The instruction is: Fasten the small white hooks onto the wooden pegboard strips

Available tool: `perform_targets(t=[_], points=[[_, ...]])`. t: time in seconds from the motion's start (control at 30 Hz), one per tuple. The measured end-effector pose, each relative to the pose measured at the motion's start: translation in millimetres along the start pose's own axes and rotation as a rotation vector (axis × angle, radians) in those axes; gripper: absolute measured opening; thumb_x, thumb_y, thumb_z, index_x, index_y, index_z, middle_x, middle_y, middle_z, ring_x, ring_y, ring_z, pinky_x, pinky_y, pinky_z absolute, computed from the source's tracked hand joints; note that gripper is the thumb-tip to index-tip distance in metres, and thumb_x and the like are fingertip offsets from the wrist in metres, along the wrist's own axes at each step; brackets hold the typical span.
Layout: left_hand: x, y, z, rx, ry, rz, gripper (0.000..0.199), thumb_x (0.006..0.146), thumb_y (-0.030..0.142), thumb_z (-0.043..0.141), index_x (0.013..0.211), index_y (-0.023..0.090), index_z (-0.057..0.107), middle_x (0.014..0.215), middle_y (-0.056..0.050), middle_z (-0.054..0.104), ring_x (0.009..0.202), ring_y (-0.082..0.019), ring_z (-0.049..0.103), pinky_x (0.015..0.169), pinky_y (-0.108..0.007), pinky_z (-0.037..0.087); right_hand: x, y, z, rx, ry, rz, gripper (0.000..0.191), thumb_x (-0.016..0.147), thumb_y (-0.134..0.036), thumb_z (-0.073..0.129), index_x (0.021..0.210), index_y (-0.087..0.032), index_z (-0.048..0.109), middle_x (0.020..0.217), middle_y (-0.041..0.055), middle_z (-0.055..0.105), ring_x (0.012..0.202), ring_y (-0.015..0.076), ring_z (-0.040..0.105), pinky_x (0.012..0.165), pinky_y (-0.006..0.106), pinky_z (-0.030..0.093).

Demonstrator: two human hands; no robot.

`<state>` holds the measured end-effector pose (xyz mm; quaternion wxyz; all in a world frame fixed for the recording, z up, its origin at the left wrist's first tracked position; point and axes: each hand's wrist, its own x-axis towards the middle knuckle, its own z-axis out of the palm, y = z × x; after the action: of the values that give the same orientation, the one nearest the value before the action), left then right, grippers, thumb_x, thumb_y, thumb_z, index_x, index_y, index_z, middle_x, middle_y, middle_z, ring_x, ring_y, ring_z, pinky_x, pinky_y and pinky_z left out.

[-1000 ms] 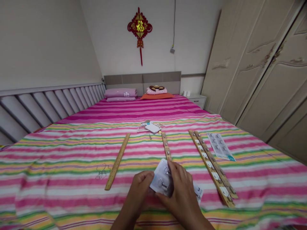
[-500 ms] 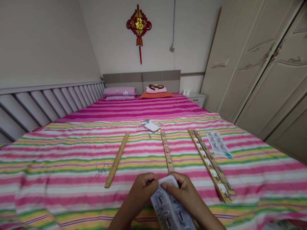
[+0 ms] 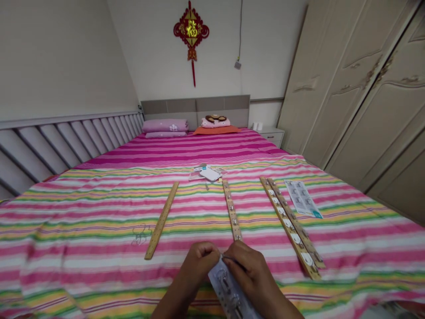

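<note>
A clear plastic blister pack with shiny metal hook-like pieces in it is held low in front of me. My left hand is closed, pinching the pack's top left corner between thumb and fingers. My right hand is closed on its top edge and covers most of the right side. Just beyond the hands lies a narrow perforated wooden strip with several small metal pieces along it; its near end is hidden behind my right hand.
A bare perforated strip lies left, beside a tangle of thin wire. To the right are two strips side by side, one bearing white pieces, and another blister pack. Opened packaging sits farther back on the striped bedspread.
My right hand has shifted left and turned over the pack's top, its fingers now meeting near my left thumb. More of the pack is covered. The strips have stayed put.
</note>
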<state>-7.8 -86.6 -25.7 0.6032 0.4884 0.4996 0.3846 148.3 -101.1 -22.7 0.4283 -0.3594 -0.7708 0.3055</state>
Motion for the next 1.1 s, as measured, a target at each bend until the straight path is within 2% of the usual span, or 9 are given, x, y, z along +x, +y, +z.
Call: perform_targets(t=[0.1, 0.23, 0.33, 0.4, 0.5, 0.67, 0.77, 0.9, 1.1], points=[[0, 0, 2.0, -0.030, 0.033, -0.031, 0.026, 0.064, 0.033, 0.057, 0.049, 0.018, 0.042, 0.045, 0.008, 0.028, 0.044, -0.006, 0.025, 0.043, -0.020, 0.019, 0, -2, 2, 0.023, 0.013, -0.001, 0.020, 0.086, -0.020, 0.046, 0.072, -0.018, 0.060, 0.068, 0.0022, 0.054, 0.066, 0.0154, 0.052, 0.059, 0.026, 0.038], [-1, 1, 2.0, -0.130, 0.084, -0.011, 0.031, 0.065, 0.038, 0.062, 0.052, 0.017, 0.043, 0.046, 0.008, 0.034, 0.043, -0.006, 0.029, 0.043, -0.020, 0.022, 7, -3, 0, 0.297, 0.119, 0.330, 0.011, 0.076, -0.028, 0.062, 0.076, -0.017, 0.058, 0.068, 0.0003, 0.055, 0.065, 0.0158, 0.052, 0.059, 0.025, 0.039], [-2, 1, -2.7, -0.222, 0.143, 0.016, 0.029, 0.068, 0.041, 0.061, 0.058, 0.017, 0.049, 0.047, 0.007, 0.040, 0.043, -0.007, 0.033, 0.045, -0.019, 0.026, 8, 2, -6, 0.565, 0.053, 0.492, 0.023, 0.076, -0.037, 0.061, 0.083, -0.016, 0.058, 0.070, -0.0002, 0.055, 0.065, 0.0147, 0.051, 0.058, 0.024, 0.039], [-3, 4, -7.7, -0.235, 0.163, 0.047, 0.029, 0.069, 0.042, 0.061, 0.059, 0.017, 0.050, 0.047, 0.007, 0.041, 0.044, -0.007, 0.035, 0.046, -0.019, 0.028, 5, 7, -8, 0.584, -0.003, 0.543, 0.028, 0.079, -0.043, 0.056, 0.076, -0.014, 0.057, 0.064, -0.0020, 0.049, 0.059, 0.0122, 0.045, 0.053, 0.022, 0.034], [-5, 16, -13.4, -0.148, 0.131, 0.057, 0.030, 0.069, 0.042, 0.061, 0.058, 0.016, 0.051, 0.048, 0.007, 0.040, 0.047, -0.007, 0.034, 0.046, -0.018, 0.027, 1, 13, -9, 0.497, -0.029, 0.540, 0.032, 0.077, -0.044, 0.057, 0.064, -0.016, 0.051, 0.058, -0.0045, 0.038, 0.055, 0.0101, 0.036, 0.048, 0.021, 0.028], [-6, 36, -12.4, 0.008, -0.012, 0.060, 0.036, 0.075, 0.048, 0.054, 0.059, 0.017, 0.045, 0.051, 0.007, 0.036, 0.047, -0.008, 0.032, 0.045, -0.019, 0.024, 2, 11, -7, 0.398, -0.070, 0.483, 0.031, 0.079, -0.043, 0.054, 0.062, -0.018, 0.048, 0.060, -0.0046, 0.034, 0.057, 0.0112, 0.035, 0.050, 0.022, 0.029], [-2, 33, -9.8, 0.093, -0.061, 0.074, 0.038, 0.075, 0.050, 0.053, 0.058, 0.018, 0.042, 0.052, 0.007, 0.034, 0.047, -0.008, 0.031, 0.044, -0.020, 0.023, 3, 7, -6, 0.383, -0.097, 0.487, 0.030, 0.079, -0.042, 0.053, 0.062, -0.018, 0.047, 0.060, -0.0048, 0.033, 0.057, 0.0116, 0.036, 0.050, 0.022, 0.029], [4, 24, -6.5, 0.168, -0.050, 0.136, 0.034, 0.077, 0.044, 0.052, 0.058, 0.018, 0.042, 0.055, 0.006, 0.032, 0.050, -0.008, 0.031, 0.046, -0.020, 0.024, 3, 3, -5, 0.384, -0.122, 0.465, 0.033, 0.083, -0.042, 0.049, 0.061, -0.019, 0.042, 0.060, -0.0054, 0.031, 0.056, 0.0104, 0.032, 0.049, 0.022, 0.025], [1, 23, -0.4, 0.280, -0.050, 0.232, 0.030, 0.078, 0.038, 0.052, 0.057, 0.017, 0.043, 0.057, 0.005, 0.035, 0.057, -0.010, 0.034, 0.051, -0.021, 0.026, 6, 3, -3, 0.371, -0.168, 0.410, 0.033, 0.084, -0.040, 0.048, 0.059, -0.019, 0.038, 0.059, -0.0060, 0.029, 0.055, 0.0096, 0.028, 0.048, 0.022, 0.022]])
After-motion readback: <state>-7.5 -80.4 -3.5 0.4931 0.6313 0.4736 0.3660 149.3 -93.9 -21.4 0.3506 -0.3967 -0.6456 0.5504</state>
